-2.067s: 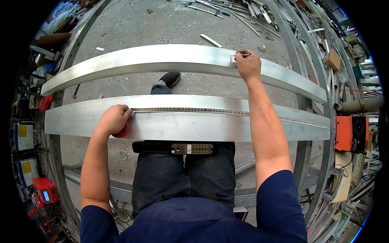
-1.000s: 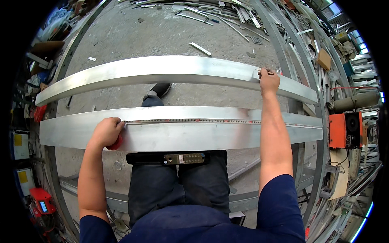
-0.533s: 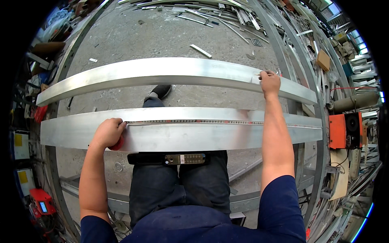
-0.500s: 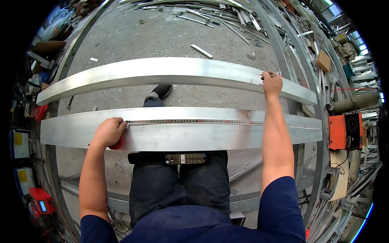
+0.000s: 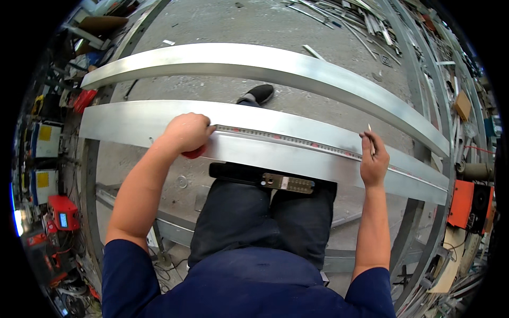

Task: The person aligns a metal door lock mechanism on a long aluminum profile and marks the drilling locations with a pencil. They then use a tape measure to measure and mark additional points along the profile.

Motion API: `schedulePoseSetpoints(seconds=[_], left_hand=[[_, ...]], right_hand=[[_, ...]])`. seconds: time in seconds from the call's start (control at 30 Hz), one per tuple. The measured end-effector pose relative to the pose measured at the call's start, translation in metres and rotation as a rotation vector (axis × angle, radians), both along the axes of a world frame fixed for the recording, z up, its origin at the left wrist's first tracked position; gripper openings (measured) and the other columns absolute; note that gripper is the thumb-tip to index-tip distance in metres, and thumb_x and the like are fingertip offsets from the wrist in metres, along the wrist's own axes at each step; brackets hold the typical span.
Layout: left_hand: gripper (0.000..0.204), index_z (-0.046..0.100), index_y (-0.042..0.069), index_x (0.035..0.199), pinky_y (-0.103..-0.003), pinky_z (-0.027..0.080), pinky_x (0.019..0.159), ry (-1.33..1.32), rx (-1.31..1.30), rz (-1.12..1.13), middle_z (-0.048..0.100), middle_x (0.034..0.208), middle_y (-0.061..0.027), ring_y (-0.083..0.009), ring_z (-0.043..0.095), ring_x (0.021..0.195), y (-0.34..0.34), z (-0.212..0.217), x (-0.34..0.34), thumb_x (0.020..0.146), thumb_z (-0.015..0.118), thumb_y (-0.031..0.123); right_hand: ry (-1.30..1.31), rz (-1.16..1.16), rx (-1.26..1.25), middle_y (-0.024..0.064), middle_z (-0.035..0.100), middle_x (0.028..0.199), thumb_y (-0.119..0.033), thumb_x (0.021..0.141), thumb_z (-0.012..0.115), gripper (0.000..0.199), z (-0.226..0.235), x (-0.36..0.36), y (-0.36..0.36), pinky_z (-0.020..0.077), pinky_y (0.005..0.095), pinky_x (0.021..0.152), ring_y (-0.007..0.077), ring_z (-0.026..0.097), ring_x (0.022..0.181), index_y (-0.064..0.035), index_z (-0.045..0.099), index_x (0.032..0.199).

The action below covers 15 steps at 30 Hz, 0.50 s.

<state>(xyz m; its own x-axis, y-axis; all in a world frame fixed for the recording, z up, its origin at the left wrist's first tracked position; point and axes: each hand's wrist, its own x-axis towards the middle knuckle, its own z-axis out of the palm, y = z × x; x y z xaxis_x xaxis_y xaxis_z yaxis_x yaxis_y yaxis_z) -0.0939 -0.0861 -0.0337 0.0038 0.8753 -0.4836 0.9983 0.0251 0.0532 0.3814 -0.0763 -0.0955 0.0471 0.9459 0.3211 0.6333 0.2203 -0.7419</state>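
Two long silver metal beams lie side by side across a frame: a near beam [image 5: 132,124] and a far beam [image 5: 254,58]. My left hand [image 5: 185,133] is closed on a red tape measure case [image 5: 194,153] pressed against the near beam. Its tape [image 5: 289,140] runs rightward along the beam's top edge. My right hand [image 5: 374,159] holds a thin pencil [image 5: 370,139] upright, its lower end at the tape on the near beam.
A dark bar with a metal plate [image 5: 270,180] rests across my thighs. My black shoe [image 5: 259,94] stands on the concrete floor between the beams. Metal offcuts [image 5: 366,21] lie at the far right, an orange machine [image 5: 466,204] at right, red devices [image 5: 61,212] at left.
My right hand has come back from the far beam to the near beam, pencil now at the tape. The view has shifted to the right; my left hand stays on the tape case.
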Motion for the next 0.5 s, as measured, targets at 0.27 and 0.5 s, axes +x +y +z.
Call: schedulePoseSetpoints(seconds=[0.27,0.5], left_hand=[[0.047,0.078,0.001,0.094,-0.050,0.057,0.085,-0.035,0.009,0.124,0.076,0.090,-0.0221,-0.0415,0.073,0.088,0.002,-0.011,0.000,0.105,0.055,0.041],[0.047,0.078,0.004,0.093,-0.049,0.058,0.083,-0.044,-0.049,0.122,0.077,0.086,-0.0185,-0.0387,0.074,0.084,0.003,-0.001,0.002,0.105,0.056,0.043]], right_hand=[[0.028,-0.008,-0.024,0.0143,0.075,0.124,-0.009,0.102,0.069,0.027,-0.032,0.000,-0.028,0.0528,0.0353,0.103,0.0241,0.071,0.117,0.0009,0.070,0.127],[0.036,0.005,-0.037,0.0146,0.074,0.123,-0.009,0.101,0.072,0.029,-0.046,0.006,-0.032,0.0547,0.0372,0.102,0.0260,0.072,0.115,0.0004,0.069,0.128]])
